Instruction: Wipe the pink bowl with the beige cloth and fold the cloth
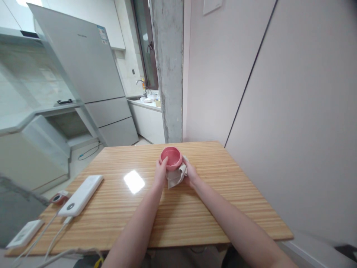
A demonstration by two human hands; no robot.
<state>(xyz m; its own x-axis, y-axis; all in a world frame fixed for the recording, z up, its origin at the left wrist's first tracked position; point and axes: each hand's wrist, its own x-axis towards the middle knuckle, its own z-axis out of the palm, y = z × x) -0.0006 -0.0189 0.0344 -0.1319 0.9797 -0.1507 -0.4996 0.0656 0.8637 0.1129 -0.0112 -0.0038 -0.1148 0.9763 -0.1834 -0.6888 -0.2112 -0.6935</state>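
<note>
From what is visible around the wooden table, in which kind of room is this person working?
It looks like a home kitchen, or a dining spot open to one: a tall refrigerator stands beyond the table, with a sink faucet by the window.

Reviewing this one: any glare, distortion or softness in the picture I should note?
Head view: a bright, squarish reflection glares off the wooden table beside the left hand, clear of the pink bowl; head view: wide-angle distortion makes the refrigerator lean; head view: the refrigerator's lettering is too small and soft to read.
</note>
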